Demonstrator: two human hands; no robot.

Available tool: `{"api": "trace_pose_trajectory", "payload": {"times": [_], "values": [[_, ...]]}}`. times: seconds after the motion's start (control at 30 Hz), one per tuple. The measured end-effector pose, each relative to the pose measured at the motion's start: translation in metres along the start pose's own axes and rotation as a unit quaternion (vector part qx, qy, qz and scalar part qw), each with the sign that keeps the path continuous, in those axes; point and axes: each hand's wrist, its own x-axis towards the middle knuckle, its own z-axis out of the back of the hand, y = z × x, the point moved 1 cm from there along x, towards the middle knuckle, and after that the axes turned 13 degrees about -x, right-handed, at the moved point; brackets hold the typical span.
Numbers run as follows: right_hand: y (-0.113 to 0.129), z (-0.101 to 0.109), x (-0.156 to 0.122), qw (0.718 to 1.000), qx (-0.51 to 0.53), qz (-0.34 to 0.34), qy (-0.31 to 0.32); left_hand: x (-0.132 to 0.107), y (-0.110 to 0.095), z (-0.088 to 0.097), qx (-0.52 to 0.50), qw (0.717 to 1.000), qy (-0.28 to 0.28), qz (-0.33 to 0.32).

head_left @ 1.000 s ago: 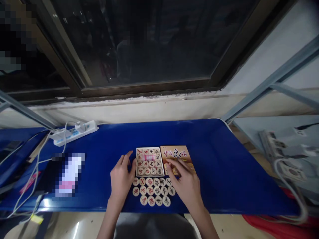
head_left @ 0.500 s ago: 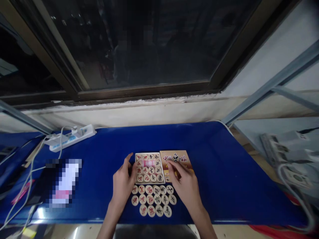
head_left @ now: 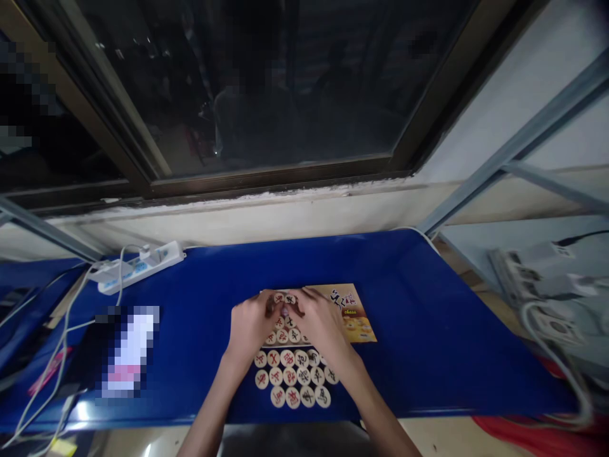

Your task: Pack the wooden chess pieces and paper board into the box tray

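On a blue table (head_left: 419, 304) lies an open box of round wooden chess pieces (head_left: 284, 331) with red and black characters. Both hands are over that box. My left hand (head_left: 252, 324) covers its left side, fingers curled down onto the pieces. My right hand (head_left: 320, 324) covers its right side, fingers bent toward the middle where something pink showed earlier. What either hand grips is hidden. Several loose chess pieces (head_left: 292, 378) lie in rows in front of the box. The box lid (head_left: 354, 312), tan with printed characters, lies to the right.
A white power strip (head_left: 143, 264) with cables sits at the table's back left. A blurred phone-like object (head_left: 124, 351) lies at the left. A window and sill run behind the table. Metal frame bars and cabled equipment (head_left: 547, 285) stand at the right.
Both hands have moved inward from the sides of the box to meet over its middle. My right hand left the lid, which now shows more fully.
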Motion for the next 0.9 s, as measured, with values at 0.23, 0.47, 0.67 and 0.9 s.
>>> {"api": "trace_pose_trajectory", "payload": {"times": [0.23,0.47,0.67,0.9], "values": [[0.002,0.030,-0.020,0.995,0.087,0.023,-0.051,-0.022,-0.004,0.016,-0.126,0.989,-0.031,-0.064],[0.006,0.044,-0.061,0.987,0.135,0.023,-0.089,-0.070,-0.008,0.017,-0.182,0.976,-0.107,-0.058],[-0.010,0.038,-0.104,0.989,0.108,-0.009,-0.097,-0.107,0.008,0.014,-0.133,0.985,-0.091,-0.059],[-0.012,0.020,-0.120,0.994,0.071,0.002,-0.086,-0.112,0.017,0.008,-0.049,0.990,-0.069,-0.110]]}}
